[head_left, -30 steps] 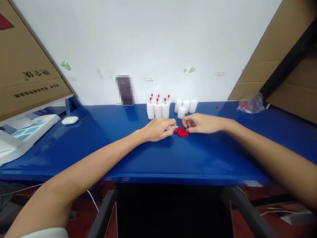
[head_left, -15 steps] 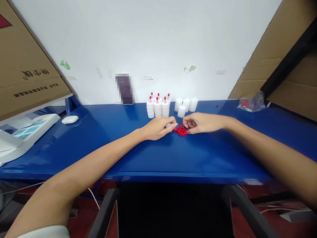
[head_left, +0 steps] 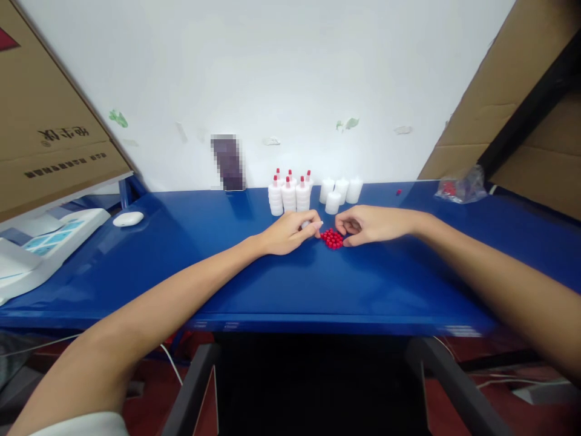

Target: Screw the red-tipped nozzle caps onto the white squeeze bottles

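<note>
The fingers of my left hand (head_left: 289, 233) are clamped round a white bottle (head_left: 305, 224), its pale nozzle poking out toward three o'clock, bare of red. Take the heap of red caps (head_left: 333, 238) as the centre of a clock, twelve at the wall: my left hand sits at nine. From there toward ten and eleven stand the red-tipped bottles (head_left: 289, 197), upright in a close bunch, each already capped. The heap itself lies loose on the blue table (head_left: 290, 290), between my hands. Just past twelve are the untipped bottles (head_left: 341, 191), upright and with no red on them yet. My right hand (head_left: 374, 223) rests at about three, fingers curled, thumb and forefinger apart at the heap's edge. A stray red cap (head_left: 399, 192) lies at two, and beyond it, nearer three, a clear bag (head_left: 463, 186) with red pieces inside.

So six bottles are done, and five are without red: one in my grip, four standing. Then one stray cap, one bag. How many caps make up the heap, and whether my thumb touches one, is too small to tell fairly; I'd say around twenty.
</note>
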A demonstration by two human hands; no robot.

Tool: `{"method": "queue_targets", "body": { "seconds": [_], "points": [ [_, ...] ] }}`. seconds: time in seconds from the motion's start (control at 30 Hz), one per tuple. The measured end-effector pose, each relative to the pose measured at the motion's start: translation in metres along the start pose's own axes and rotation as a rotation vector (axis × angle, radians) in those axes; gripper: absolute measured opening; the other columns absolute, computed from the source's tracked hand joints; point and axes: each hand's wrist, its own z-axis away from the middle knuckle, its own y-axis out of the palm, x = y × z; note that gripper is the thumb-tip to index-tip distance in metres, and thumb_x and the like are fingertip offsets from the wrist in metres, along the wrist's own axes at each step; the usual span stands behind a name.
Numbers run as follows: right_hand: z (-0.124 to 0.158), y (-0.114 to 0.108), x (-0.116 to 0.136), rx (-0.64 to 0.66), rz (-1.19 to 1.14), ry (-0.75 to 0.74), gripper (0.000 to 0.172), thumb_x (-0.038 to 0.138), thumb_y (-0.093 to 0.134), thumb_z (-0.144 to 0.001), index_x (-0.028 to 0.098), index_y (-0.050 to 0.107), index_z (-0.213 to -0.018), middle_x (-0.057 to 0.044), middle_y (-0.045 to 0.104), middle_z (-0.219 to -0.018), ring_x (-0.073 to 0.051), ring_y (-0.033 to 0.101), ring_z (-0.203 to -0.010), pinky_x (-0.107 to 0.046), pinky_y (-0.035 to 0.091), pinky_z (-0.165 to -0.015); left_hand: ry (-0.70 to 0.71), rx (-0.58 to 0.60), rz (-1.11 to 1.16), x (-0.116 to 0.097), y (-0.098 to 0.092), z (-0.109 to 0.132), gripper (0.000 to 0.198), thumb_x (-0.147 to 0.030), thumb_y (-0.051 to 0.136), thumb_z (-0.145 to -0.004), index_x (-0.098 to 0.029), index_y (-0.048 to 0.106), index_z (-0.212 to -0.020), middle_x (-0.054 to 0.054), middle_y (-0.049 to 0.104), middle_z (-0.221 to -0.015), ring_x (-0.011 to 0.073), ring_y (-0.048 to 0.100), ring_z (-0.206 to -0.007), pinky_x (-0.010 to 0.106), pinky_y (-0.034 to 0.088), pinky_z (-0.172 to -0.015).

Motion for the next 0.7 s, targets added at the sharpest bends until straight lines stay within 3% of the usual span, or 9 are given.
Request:
{"method": "queue_targets", "body": {
  "seconds": [0.5, 0.7],
  "points": [
    [0.0000, 0.0004, -0.0001, 0.016, -0.020, 0.009, 0.025, 0.042, 0.069, -0.086, 0.022, 0.055, -0.080, 0.002, 0.053, -0.071, -0.013, 0.045, -0.062, -0.032, 0.033, -0.060, 0.011, -0.013, -0.058, 0.0044, 0.0011, 0.0004, 0.039, -0.047, 0.041, -0.110, -0.017, 0.065, -0.100, 0.002, 0.073, -0.087, 0.0125, 0.061, -0.071, 0.025, 0.045, -0.072],
    [0.0004, -0.0003, 0.0034, 0.042, 0.013, 0.027, 0.048, 0.053, 0.076, -0.083, 0.023, 0.041, -0.068, 0.006, 0.040, -0.060, -0.011, 0.033, -0.057, -0.032, 0.027, -0.058, -0.011, 0.019, -0.085, 0.0034, 0.0006, 0.0007, 0.043, -0.050, 0.040, -0.109, -0.017, 0.067, -0.104, 0.002, 0.070, -0.083, 0.0131, 0.059, -0.068, 0.026, 0.044, -0.070]
  ]
}}
